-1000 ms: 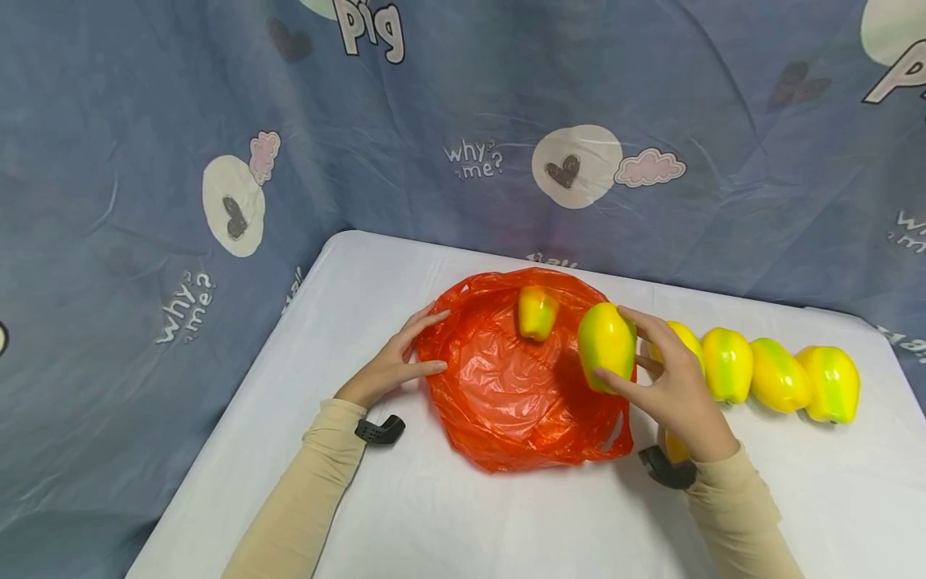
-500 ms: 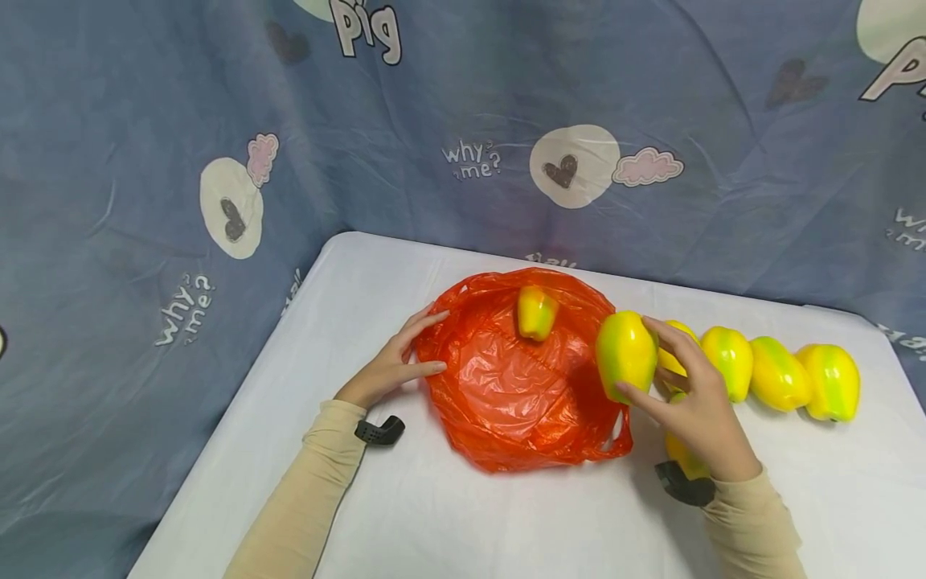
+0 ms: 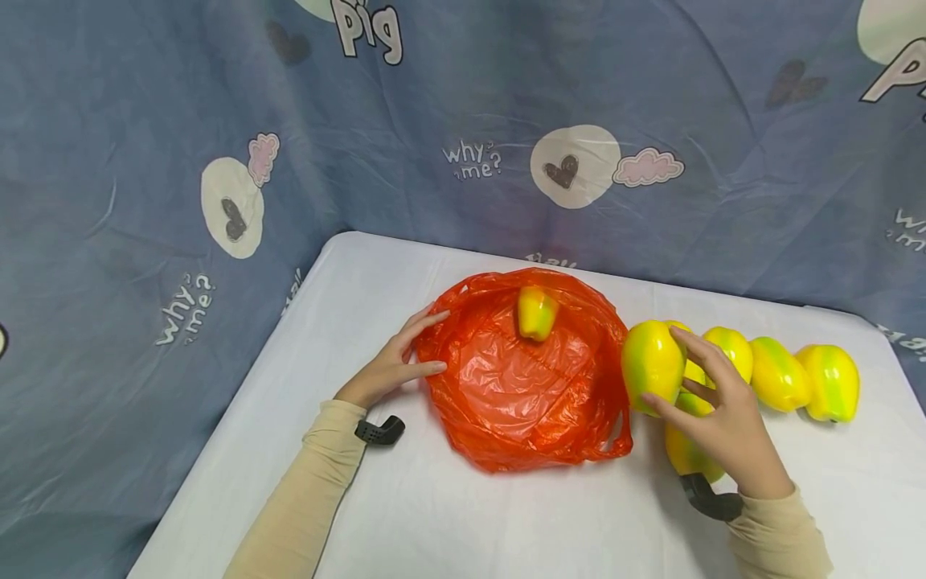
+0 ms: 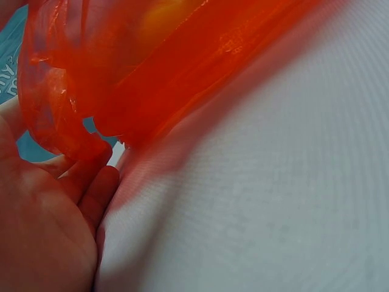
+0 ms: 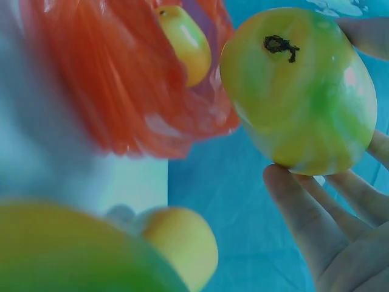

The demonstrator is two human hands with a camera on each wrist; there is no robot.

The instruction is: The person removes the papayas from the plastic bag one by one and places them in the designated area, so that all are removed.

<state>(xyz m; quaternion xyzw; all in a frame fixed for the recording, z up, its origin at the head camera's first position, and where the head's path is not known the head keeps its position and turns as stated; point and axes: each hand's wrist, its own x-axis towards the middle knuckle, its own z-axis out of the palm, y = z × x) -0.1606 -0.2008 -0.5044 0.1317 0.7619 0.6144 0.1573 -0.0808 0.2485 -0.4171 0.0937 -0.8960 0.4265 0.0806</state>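
In the head view a red plastic bag [image 3: 499,378] lies with its mouth spread wide. A glossy yellow-green fruit [image 3: 537,314], mango- or papaya-like, is inside near the far rim. My left hand [image 3: 391,362] rests against the left rim, thumb and index finger spread apart; thin red film drapes over some fingertips in the left wrist view. My right hand [image 3: 727,418] grips another such fruit [image 3: 653,366] between thumb and fingers, beside the bag's right rim. A dark stem scar marks the gripped fruit [image 5: 298,91] in the right wrist view.
Several matching fruits [image 3: 780,374] lie in a row at the right of the white table [image 3: 564,531]. One fruit [image 3: 690,446] is partly hidden beneath my right hand. A blue printed curtain [image 3: 405,145] hangs behind and to the left.
My right hand has moved right and slightly nearer with the gripped fruit, from over the bag's right part to beside its rim. The left hand and the bag stay in place.
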